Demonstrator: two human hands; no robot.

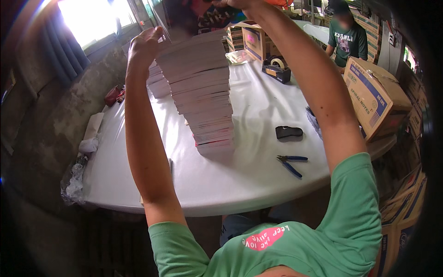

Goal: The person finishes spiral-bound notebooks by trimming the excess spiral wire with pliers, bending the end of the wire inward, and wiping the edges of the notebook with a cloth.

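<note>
A very tall stack of notebooks (pixel 200 87), its pale page edges facing me, rises from the table and leans slightly. At its top lies a dark notebook (pixel 214 21) with a printed cover, partly cut off by the upper edge of the view. My left hand (pixel 144 48) is raised at the upper left corner of the stack, fingers bent against the notebook's side. Over the far right edge of that notebook reaches my right hand (pixel 235 3), its fingers partly out of view. Blue-handled cutting pliers (pixel 291 165) and a small black case (pixel 289 133) lie to the right.
The white-covered table (pixel 256 184) has a rounded front edge. A tape dispenser (pixel 277 70) and an open carton (pixel 254 41) stand farther back. Another carton (pixel 376 99) sits at the right edge, near a person (pixel 346 39) in a dark shirt. Plastic wrap (pixel 74 182) hangs at the left.
</note>
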